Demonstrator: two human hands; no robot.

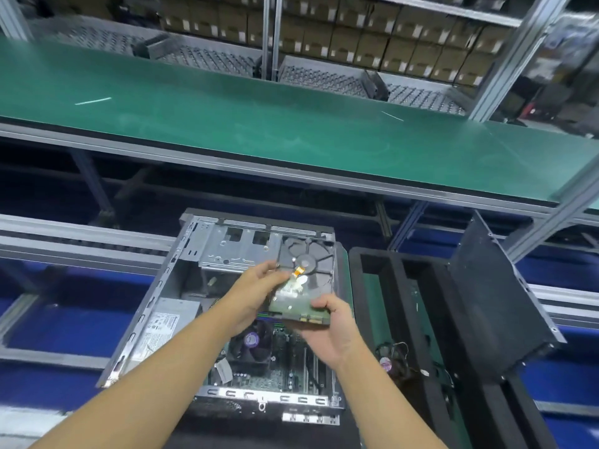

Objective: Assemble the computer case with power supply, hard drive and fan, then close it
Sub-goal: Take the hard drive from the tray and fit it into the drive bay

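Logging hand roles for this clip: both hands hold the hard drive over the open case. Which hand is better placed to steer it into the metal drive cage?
Probably the left hand: it grips the hard drive on the side facing the drive cage; the right hand supports the near end.

1 case (pixel 227 244), centre-low. 1 HDD (pixel 308 273), mid frame. 2 hands: left hand (pixel 256 293) & right hand (pixel 330 332), low centre. 1 PSU (pixel 168 322), left side of case. 2 fans: 1 cooler fan (pixel 251 343) in case, 1 loose fan (pixel 390 361) lower right. 1 foam tray (pixel 355 270) & 1 panel (pixel 492 306), right side. 1 green belt (pixel 291 124) across upper frame. Boxes (pixel 356 43), top centre: many, too blurred for a count.
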